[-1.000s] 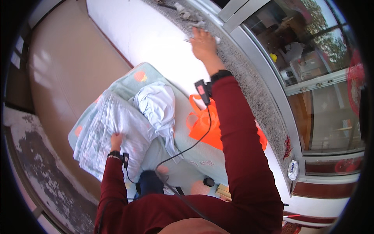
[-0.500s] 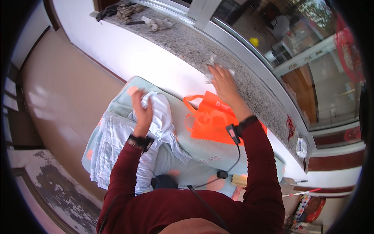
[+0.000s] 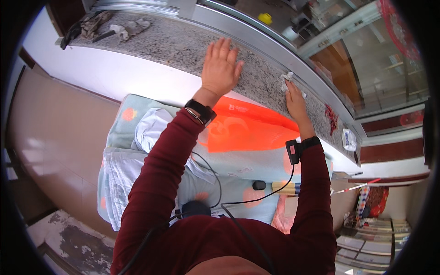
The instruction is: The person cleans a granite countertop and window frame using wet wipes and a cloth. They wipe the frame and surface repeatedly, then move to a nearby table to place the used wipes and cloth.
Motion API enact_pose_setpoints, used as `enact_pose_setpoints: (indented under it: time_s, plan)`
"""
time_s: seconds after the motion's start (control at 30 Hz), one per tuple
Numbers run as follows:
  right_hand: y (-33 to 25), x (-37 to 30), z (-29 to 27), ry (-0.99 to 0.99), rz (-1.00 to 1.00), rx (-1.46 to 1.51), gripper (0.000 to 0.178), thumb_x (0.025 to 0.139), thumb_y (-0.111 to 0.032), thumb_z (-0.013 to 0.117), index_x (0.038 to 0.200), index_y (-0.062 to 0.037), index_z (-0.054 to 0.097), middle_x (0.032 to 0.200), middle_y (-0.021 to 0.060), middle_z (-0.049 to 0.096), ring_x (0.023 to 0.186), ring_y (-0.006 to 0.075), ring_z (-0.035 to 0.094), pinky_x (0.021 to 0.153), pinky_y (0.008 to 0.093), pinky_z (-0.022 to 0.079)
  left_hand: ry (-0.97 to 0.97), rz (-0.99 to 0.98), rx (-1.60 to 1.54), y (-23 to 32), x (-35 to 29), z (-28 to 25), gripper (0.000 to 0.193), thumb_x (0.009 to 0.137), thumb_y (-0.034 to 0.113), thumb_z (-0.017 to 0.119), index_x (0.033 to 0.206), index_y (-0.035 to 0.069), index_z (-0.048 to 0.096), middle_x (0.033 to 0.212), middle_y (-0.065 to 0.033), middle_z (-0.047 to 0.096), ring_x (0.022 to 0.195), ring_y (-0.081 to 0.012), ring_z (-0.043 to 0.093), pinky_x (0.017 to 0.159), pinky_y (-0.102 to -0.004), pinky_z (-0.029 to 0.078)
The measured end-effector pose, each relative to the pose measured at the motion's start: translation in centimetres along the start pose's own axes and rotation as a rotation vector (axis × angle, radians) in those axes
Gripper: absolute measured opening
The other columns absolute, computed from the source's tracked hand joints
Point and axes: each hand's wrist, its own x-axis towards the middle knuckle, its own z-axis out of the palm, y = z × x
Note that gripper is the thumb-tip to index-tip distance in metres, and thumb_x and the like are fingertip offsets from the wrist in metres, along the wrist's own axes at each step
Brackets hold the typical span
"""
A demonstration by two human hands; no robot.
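Observation:
Flat on the speckled granite windowsill (image 3: pixel 178 48) lies my left hand (image 3: pixel 220 68), its fingers stretched out and holding nothing. Farther right along the same sill, my right hand (image 3: pixel 295 103) presses a crumpled white tissue (image 3: pixel 287 79) against the stone, close to the window frame. Part of the tissue is hidden beneath the fingers. Below both hands, an orange bag (image 3: pixel 243 130) rests on a pale green blanket (image 3: pixel 233 170) with an orange pattern. White cloth (image 3: pixel 151 130) lies bunched up left of the bag, partly covered by my left sleeve.
Dark gloves or rags (image 3: pixel 94 25) and a crumpled pale rag (image 3: pixel 130 30) occupy the sill's left end. On its right end are a red stringy bundle (image 3: pixel 331 120) and a white packet (image 3: pixel 349 140). A black cable (image 3: pixel 256 200) hangs between my wrists and body.
My left hand has gone from above the white cloth to the sill. My right hand has slid the tissue rightward along the stone. The view has shifted to the right.

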Motion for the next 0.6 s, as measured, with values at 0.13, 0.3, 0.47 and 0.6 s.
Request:
enact_pose_setpoints:
  time_s: [0.13,0.3,0.47,0.6]
  plan:
    - [-4.6,6.3,0.9,-0.072,-0.111,-0.037,0.04,0.085,-0.004,0.057,0.124,-0.0072,0.057,0.125,0.0156,0.057,0.119,0.036,0.049,0.099,0.0408,0.041,0.089,0.014,-0.069,0.1,-0.2,-0.1,0.025,0.083,0.019,0.059,0.104,0.006,0.057,0.116,-0.0148,0.054,0.114,-0.0347,0.049,0.101,-0.0483,0.035]
    - [-11.9,12.3,2.1,-0.038,-0.199,0.406,0.035,0.082,-0.002,0.058,0.116,-0.0077,0.062,0.115,0.0136,0.062,0.107,0.0336,0.056,0.09,0.0392,0.046,0.165,0.006,-0.148,-0.3,-0.4,-0.2,0.023,0.078,0.015,0.06,0.098,0.004,0.056,0.11,-0.0138,0.055,0.108,-0.0337,0.051,0.095,-0.0474,0.037]
    - [-16.1,17.7,5.0,0.061,-0.494,0.23,0.035,0.082,-0.004,0.057,0.115,-0.0107,0.063,0.112,0.0104,0.063,0.107,0.0303,0.057,0.087,0.0392,0.049,0.206,-0.032,-0.159,-0.5,-0.7,0.0,0.022,0.074,0.009,0.06,0.095,0.006,0.056,0.104,-0.0109,0.056,0.103,-0.0316,0.054,0.09,-0.0442,0.039]
    - [-17.4,19.7,7.1,0.102,-0.608,-0.008,0.03,0.083,-0.01,0.054,0.111,-0.0071,0.063,0.107,0.0111,0.062,0.104,0.0308,0.057,0.086,0.0407,0.049,0.221,-0.067,-0.195,-0.4,-0.7,-0.2,0.023,0.071,0.006,0.06,0.093,0.006,0.056,0.101,-0.0094,0.057,0.101,-0.0305,0.055,0.088,-0.0429,0.04]
